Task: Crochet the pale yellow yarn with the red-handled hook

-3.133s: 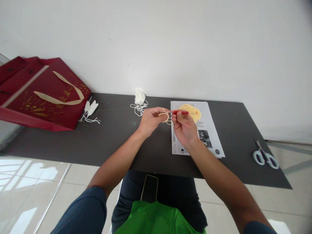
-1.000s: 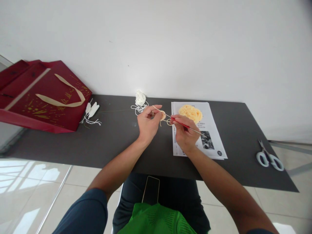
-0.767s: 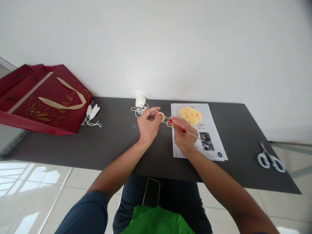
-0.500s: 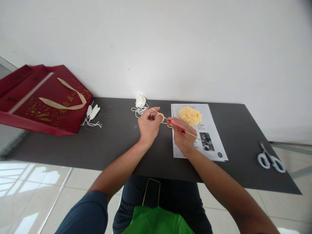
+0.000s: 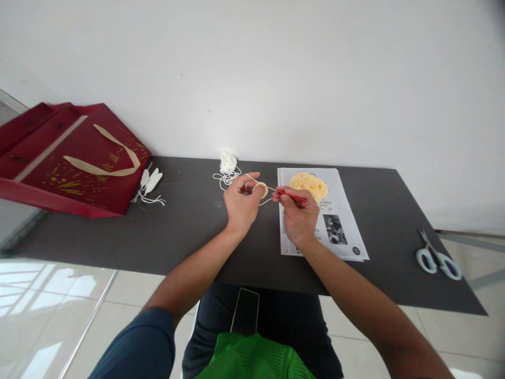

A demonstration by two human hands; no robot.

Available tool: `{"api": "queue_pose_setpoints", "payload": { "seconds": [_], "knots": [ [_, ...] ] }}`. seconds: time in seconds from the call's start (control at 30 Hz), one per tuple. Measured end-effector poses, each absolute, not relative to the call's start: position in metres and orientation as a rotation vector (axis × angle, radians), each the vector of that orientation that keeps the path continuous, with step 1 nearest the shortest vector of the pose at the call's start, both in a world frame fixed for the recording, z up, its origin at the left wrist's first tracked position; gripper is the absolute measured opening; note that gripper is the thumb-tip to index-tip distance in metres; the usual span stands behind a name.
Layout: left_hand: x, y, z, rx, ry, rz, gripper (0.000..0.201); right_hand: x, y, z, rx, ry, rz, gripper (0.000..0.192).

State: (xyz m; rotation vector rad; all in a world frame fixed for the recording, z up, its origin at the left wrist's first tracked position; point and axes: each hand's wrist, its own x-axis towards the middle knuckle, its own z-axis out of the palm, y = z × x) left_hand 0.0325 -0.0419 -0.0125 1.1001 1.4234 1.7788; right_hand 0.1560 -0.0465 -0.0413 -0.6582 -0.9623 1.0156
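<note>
Between thumb and fingers, my left hand [image 5: 242,202] pinches a small ring of cream yarn [image 5: 260,188], with strands stretched toward the right. My right hand [image 5: 300,216] grips a crochet hook [image 5: 292,196] by its red handle. One thin metal end of the hook points left to the yarn; the other sticks out past my fingers on the right. Whether the tip is inside the ring I cannot tell. Behind my right hand, a heap of pale yellow yarn [image 5: 310,184] lies on printed sheets [image 5: 347,216].
A white yarn bundle [image 5: 228,162] lies near the wall. To the left are white tasselled pieces [image 5: 151,181] beside a dark red gift bag [image 5: 90,158]. Scissors [image 5: 437,255] rest on the dark table [image 5: 181,231] at the right. A phone [image 5: 245,313] lies on my lap.
My right hand has shifted slightly right with the crochet hook, which now lies flatter. The yarn strand below the hook is drawn straighter. My left hand stays nearly in place.
</note>
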Motion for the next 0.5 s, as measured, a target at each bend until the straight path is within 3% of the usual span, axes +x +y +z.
{"api": "queue_pose_setpoints", "payload": {
  "seconds": [0.2,0.5],
  "knots": [
    [0.0352,-0.038,-0.0113,0.8,1.211,1.721,0.032,0.1591,-0.0499,-0.0426,-0.677,-1.141,0.85,0.013],
    [0.0313,-0.0357,-0.0083,0.569,0.94,1.52,0.04,0.165,-0.0447,-0.043,-0.661,-1.393,0.551,0.027]
  ]
}}
